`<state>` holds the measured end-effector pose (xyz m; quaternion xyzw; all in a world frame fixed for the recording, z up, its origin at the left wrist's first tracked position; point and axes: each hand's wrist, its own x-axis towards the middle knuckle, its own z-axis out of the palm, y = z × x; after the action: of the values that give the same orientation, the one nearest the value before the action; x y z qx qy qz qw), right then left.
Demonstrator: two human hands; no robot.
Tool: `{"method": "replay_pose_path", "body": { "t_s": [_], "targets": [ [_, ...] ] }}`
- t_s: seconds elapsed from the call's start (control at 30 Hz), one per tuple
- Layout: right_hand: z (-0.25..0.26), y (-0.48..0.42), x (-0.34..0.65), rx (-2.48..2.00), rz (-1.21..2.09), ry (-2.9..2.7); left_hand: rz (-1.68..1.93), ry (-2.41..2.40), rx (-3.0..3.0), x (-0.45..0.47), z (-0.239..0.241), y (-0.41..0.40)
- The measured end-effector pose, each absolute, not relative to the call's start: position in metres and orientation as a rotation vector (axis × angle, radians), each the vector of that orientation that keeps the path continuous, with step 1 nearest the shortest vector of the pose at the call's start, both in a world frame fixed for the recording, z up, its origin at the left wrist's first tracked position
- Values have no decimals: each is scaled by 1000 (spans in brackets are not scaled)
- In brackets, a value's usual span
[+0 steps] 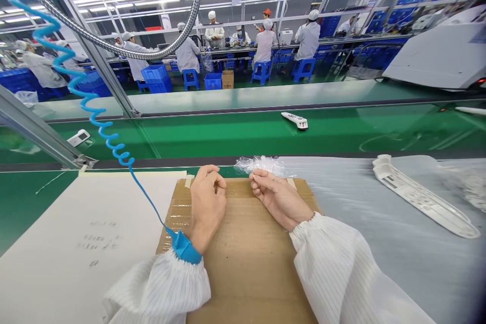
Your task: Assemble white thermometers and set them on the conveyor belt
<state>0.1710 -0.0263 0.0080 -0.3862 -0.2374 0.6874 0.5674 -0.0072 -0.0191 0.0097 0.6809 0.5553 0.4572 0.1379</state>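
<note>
My left hand (pixel 208 202) is over the far left part of a brown cardboard sheet (pixel 250 263), its fingers curled in. A blue wrist strap (pixel 185 248) circles that wrist and joins a coiled blue cord (pixel 96 111). Opposite it, my right hand (pixel 279 196) is closed in a pinch above the far right part of the cardboard. Whatever either hand may hold is too small or hidden to make out. Just beyond the right fingertips lies a pile of crinkled clear plastic (pixel 261 164).
A white sheet with handwriting (pixel 94 233) lies left. On the right are grey foam sheeting (pixel 341 202) and a long white plastic housing (pixel 425 195). A white handheld device (pixel 295 120) rests on the green conveyor belt (pixel 212 134). A metal post (pixel 102 66) rises at left; people sit beyond.
</note>
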Motion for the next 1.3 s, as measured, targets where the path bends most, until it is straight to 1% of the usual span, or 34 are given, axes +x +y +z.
{"method": "replay_pose_path", "body": {
  "t_s": [0.73,1.07,1.3],
  "targets": [
    [10,-28,172,-925,1619,-578,1370,1529,2022,-7,15,-21],
    [12,-30,171,-947,1609,-559,1338,1561,2036,-7,12,-20],
    [15,-31,170,-1003,1618,-624,1335,1499,2007,-6,11,-21]
  ]
}}
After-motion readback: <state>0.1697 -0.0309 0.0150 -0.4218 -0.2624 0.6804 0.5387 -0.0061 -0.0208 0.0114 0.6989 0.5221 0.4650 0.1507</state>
